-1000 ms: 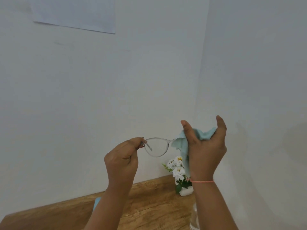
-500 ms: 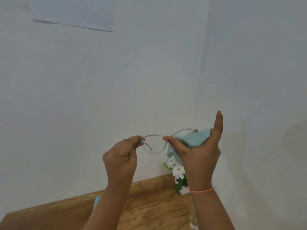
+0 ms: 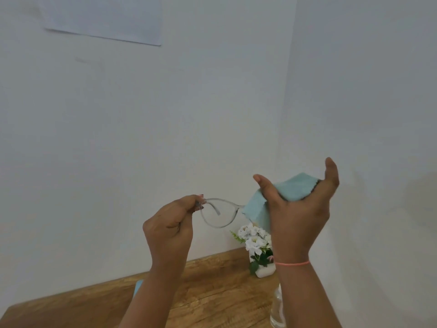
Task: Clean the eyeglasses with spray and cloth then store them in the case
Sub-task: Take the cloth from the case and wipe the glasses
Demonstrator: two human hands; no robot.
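Clear eyeglasses [image 3: 218, 215] half under blue cloth [image 3: 256, 209]

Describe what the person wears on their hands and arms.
No sleeves or gloves are in view. The right hand has a thin coral-pink cord bracelet around its wrist. The left hand shows no ring, band or watch.

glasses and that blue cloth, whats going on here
A person is cleaning a pair of clear-framed eyeglasses, held up in front of a white wall. The left hand pinches one end of the frame. The right hand holds a light blue cloth wrapped over the other lens. Below them, a wooden table carries a small pot of white flowers and a clear bottle at the picture's bottom edge.
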